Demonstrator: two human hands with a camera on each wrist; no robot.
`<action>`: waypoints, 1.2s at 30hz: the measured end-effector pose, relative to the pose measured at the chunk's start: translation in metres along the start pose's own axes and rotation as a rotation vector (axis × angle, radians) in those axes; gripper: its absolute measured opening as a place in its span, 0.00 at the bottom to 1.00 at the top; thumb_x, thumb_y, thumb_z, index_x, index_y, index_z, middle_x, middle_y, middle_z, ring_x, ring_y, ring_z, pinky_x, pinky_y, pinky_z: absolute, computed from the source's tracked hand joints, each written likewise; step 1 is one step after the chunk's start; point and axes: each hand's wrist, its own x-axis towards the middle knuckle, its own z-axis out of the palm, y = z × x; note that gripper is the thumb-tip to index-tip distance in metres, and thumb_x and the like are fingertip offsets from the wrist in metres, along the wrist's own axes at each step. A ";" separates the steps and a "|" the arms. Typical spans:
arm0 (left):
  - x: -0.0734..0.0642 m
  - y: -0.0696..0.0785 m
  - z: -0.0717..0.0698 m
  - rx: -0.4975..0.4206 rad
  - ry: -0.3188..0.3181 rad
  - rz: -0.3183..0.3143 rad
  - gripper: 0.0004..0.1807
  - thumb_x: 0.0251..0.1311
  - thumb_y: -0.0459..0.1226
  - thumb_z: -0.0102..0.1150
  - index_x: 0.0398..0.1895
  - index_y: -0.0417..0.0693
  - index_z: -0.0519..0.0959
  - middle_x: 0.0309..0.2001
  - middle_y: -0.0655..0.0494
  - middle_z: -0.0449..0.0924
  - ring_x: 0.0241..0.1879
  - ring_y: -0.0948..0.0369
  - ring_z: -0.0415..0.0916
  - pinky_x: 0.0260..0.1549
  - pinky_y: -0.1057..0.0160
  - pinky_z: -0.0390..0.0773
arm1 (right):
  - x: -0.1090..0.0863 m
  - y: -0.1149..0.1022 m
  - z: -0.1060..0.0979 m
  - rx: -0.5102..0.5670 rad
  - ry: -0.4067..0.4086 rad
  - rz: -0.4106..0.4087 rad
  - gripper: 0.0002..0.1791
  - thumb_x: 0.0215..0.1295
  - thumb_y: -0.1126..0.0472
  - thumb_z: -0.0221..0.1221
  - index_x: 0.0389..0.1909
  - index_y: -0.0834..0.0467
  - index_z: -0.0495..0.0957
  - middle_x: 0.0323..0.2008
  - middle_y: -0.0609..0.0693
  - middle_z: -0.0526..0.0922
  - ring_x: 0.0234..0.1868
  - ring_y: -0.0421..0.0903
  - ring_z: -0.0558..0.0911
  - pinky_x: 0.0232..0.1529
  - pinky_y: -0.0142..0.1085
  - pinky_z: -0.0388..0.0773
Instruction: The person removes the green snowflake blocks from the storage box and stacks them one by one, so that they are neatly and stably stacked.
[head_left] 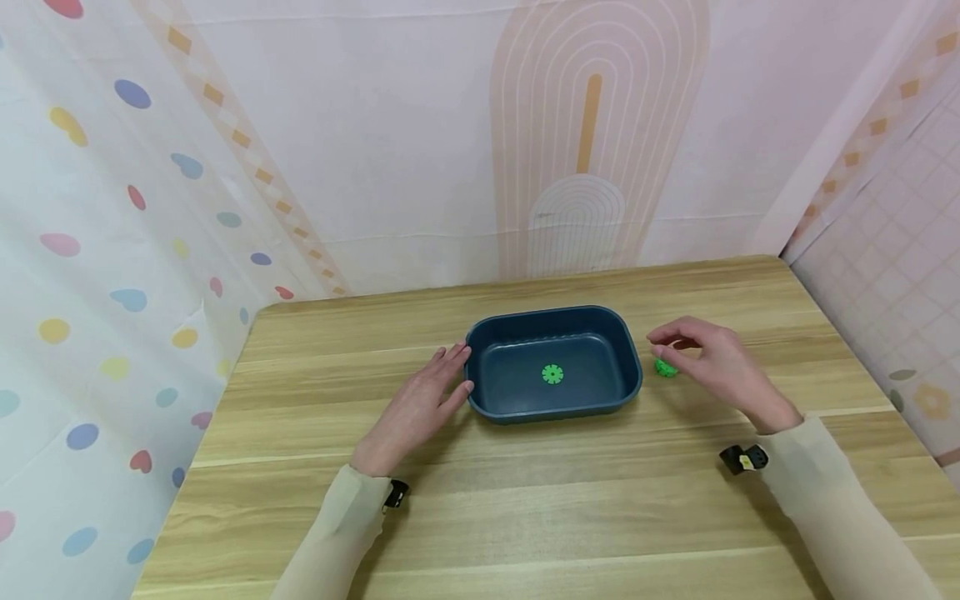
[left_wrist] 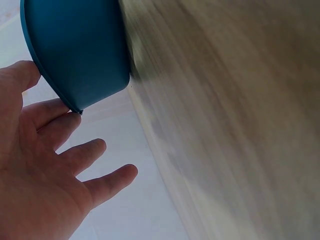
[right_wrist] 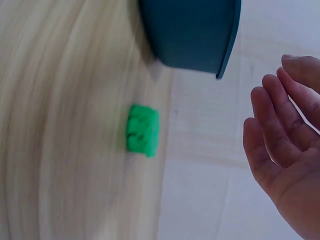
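Observation:
A dark blue rectangular bin (head_left: 555, 410) stands on the wooden table, and a flat green snowflake disc (head_left: 552, 374) lies on its floor. My left hand (head_left: 423, 400) touches the bin's left end; in the left wrist view the thumb and two fingers meet the rim while the other fingers are spread. To the right of the bin, my right hand (head_left: 712, 367) hovers over a short stack of green snowflake discs (right_wrist: 142, 130), partly covered by the hand in the head view. In the right wrist view its fingers are loosely bent, with nothing between them and apart from the stack.
The wooden table (head_left: 480, 500) reaches a patterned curtain (head_left: 405, 167) at the back, with more curtain on both sides. Small black devices sit at both wrists, one at the left cuff (head_left: 396, 494) and one at the right cuff (head_left: 744, 458).

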 end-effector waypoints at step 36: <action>0.000 0.001 -0.002 -0.011 -0.010 -0.009 0.32 0.81 0.49 0.47 0.80 0.43 0.61 0.80 0.49 0.56 0.79 0.43 0.53 0.73 0.41 0.60 | 0.038 -0.043 0.057 0.029 -0.205 -0.182 0.10 0.68 0.64 0.68 0.49 0.59 0.85 0.47 0.55 0.87 0.48 0.53 0.84 0.50 0.52 0.82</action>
